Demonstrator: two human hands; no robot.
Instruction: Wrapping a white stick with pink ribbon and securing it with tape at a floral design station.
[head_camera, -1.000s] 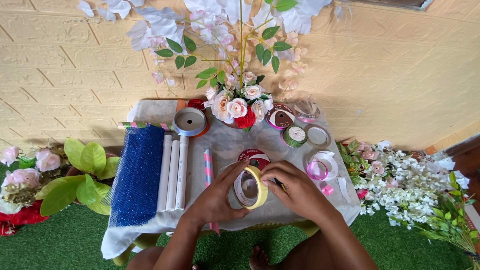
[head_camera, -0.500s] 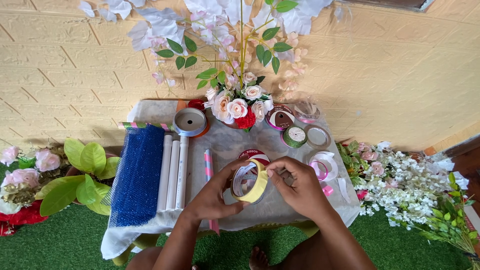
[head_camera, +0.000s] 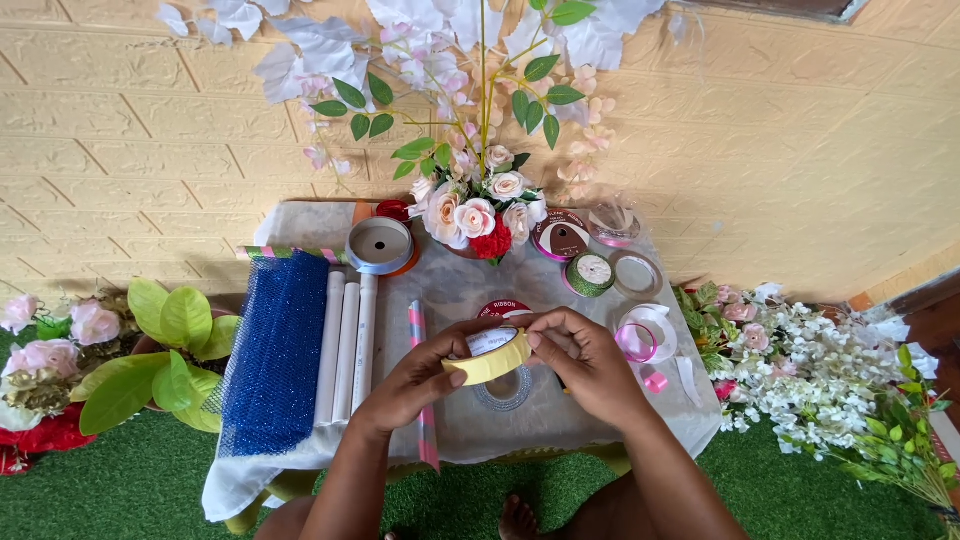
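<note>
Both my hands hold a yellow ribbon roll (head_camera: 490, 357) above the small cloth-covered table (head_camera: 600, 420). My left hand (head_camera: 420, 378) grips the roll from the left and underneath, thumb on its rim. My right hand (head_camera: 585, 360) pinches the roll's right edge with fingertips. Under the roll lies a silver glitter ring (head_camera: 503, 392) and behind it a red ribbon spool (head_camera: 503, 307). A pink-striped stick (head_camera: 421, 385) runs along the table beside my left wrist.
A flower arrangement (head_camera: 475, 210) stands at the table's back. Several ribbon spools lie right of it, including a green one (head_camera: 590, 273) and a pink one (head_camera: 637, 342). Blue mesh (head_camera: 275, 350) and white rolls (head_camera: 347, 340) lie at the left. Artificial flowers (head_camera: 810, 360) cover the green turf.
The yellow roll has tilted from facing me to nearly flat, and my hands have turned with it and drawn closer around it.
</note>
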